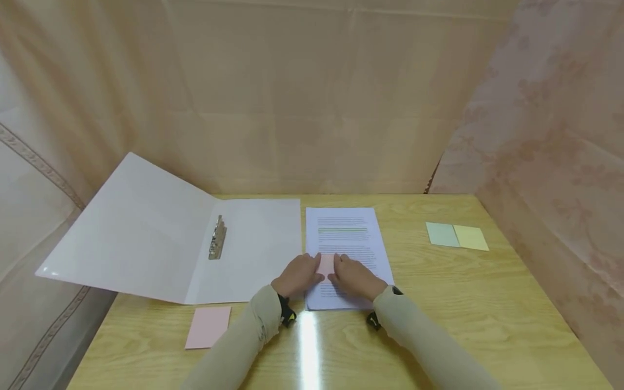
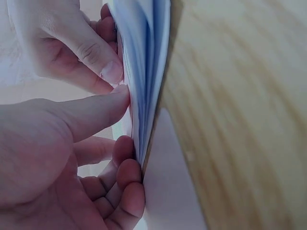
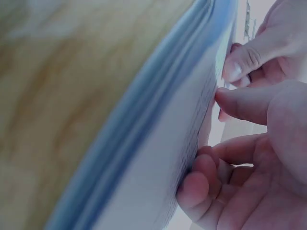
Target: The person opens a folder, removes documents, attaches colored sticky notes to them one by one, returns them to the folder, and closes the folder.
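A pink sticky note [image 1: 326, 265] lies on the printed top page of a stack of white paper [image 1: 343, 216]. My left hand [image 1: 298, 275] holds the note at its left side, thumb and forefinger at the edge. At the opposite side my right hand [image 1: 358, 277] grips it the same way. Both wrist views show the thumbs close together over the page and the other fingers curled against the paper. The sheets of the stack [image 2: 153, 52] fan slightly apart along their edge in the left wrist view. A green highlighted line crosses the upper text.
An open white folder [image 1: 263, 233] with a metal clip [image 1: 218, 238] lies left of the paper, its cover raised. A pink sticky pad [image 1: 208, 327] sits at the front left. Green [image 1: 442, 234] and yellow notes [image 1: 470, 238] lie at the right. Curtains surround the wooden table [image 1: 463, 303].
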Available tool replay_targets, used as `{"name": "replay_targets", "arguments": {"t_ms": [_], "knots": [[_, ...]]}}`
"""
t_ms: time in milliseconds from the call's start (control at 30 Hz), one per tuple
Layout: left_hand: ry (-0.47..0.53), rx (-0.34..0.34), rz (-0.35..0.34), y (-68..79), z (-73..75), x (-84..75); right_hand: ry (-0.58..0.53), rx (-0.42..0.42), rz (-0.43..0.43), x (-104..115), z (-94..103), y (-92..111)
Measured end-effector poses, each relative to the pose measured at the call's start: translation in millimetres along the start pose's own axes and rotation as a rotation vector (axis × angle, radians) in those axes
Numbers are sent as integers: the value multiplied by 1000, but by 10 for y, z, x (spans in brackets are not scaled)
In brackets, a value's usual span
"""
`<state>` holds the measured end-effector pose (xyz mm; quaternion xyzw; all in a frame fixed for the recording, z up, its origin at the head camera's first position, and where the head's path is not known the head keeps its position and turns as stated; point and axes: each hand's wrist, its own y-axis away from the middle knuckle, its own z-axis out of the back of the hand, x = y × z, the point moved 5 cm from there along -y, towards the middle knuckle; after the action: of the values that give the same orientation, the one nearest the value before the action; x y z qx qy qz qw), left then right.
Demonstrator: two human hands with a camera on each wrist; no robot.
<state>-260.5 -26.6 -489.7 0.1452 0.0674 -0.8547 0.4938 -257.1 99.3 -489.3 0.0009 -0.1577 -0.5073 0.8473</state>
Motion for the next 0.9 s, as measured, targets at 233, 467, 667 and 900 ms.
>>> {"name": "replay_targets", "arguments": {"t_ms": [233, 467, 667, 900], "knots": [[60, 28, 20, 14, 11, 14, -33, -26, -20, -49, 23, -21], [59, 32, 27, 43, 12, 38, -46, 91, -11, -37, 23, -27], [53, 42, 17, 56, 7, 51, -50, 180, -18, -19, 9, -70], [84, 57, 32, 26, 4, 40, -35, 163, -87, -66, 14, -23]]}}
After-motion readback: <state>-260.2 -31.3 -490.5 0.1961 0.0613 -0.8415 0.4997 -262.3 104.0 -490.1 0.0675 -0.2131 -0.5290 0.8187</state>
